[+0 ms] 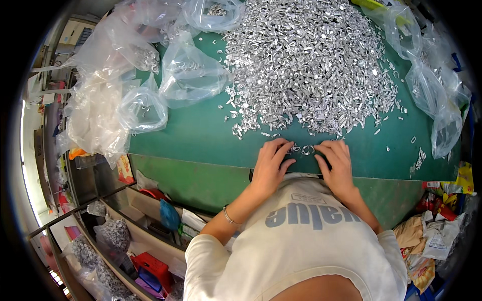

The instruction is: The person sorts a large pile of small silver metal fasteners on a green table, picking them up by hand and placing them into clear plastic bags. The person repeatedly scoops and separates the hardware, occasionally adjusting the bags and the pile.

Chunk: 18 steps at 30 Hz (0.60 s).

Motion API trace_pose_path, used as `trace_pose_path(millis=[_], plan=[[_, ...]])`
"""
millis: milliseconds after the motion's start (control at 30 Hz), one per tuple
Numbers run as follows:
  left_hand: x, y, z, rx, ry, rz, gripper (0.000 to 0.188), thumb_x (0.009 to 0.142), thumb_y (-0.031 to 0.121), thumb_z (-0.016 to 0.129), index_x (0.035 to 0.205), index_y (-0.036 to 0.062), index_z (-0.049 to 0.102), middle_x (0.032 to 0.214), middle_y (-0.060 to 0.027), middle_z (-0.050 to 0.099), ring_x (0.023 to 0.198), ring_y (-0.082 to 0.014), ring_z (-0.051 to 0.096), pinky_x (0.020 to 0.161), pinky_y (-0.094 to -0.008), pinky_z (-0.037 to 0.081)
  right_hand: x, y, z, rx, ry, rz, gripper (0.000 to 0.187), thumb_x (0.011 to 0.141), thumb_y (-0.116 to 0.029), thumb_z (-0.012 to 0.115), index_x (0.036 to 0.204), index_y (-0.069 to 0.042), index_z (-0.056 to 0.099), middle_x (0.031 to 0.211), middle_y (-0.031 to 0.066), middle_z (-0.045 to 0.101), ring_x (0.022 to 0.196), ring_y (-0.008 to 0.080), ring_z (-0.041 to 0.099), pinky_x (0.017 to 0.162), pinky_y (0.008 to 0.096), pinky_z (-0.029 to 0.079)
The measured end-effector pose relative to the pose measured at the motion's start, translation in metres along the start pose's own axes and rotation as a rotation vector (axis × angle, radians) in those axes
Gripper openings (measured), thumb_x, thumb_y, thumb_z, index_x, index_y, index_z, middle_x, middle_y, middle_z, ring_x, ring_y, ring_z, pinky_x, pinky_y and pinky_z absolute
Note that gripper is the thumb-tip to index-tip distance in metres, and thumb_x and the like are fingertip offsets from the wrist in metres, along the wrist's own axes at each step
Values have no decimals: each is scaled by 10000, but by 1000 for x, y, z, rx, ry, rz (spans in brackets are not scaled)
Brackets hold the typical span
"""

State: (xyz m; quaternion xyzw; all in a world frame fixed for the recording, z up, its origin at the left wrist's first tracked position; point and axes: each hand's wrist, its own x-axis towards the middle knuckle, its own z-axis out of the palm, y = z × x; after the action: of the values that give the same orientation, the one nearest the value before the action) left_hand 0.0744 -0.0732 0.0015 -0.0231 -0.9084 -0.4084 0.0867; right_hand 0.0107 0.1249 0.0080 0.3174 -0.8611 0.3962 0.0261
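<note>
Parts [307,149] near the table's [211,143] front edge, between left hand [269,166] and right hand [338,165].
Both hands' fingers bend, thumbs parted from them, tips by the parts; any grip, I cannot tell. A pile [306,65] lies farther in.

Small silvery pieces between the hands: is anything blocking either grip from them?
Nothing visible stands between the left grip or right grip and those small silvery pieces; the large heap lies beyond them on the green table.

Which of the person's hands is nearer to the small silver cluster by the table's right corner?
Right: the right hand lies left of the small silver cluster; the left hand is farther left.
</note>
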Motion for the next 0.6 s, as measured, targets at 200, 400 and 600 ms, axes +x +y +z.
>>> trace_pose_path(millis=[200,400,600], plan=[[-3,3,9,-156,77,-93,577,709,22,794,1242,36,573,1142,-148,564,999,-321,558,875,-382,476,-2,-3,0,23,-59,12,249,782,-7,680,1029,-22,662,1019,99,592,916,294,538,779,395,421],[-2,2,4,-82,-6,-77,608,693,90,818,1255,83,585,1230,-135,522,1086,-329,501,933,-410,424,8,-5,-3,-25,-59,8,246,790,-20,675,1036,-16,667,1074,94,597,981,305,540,829,405,428],[7,13,18,118,-64,44,471,743,173,785,1184,118,628,1206,-98,514,1137,-321,448,914,-422,364,5,6,-8,-114,-16,-11,310,804,-31,660,1113,-56,660,1215,81,575,1107,306,510,886,419,401]])
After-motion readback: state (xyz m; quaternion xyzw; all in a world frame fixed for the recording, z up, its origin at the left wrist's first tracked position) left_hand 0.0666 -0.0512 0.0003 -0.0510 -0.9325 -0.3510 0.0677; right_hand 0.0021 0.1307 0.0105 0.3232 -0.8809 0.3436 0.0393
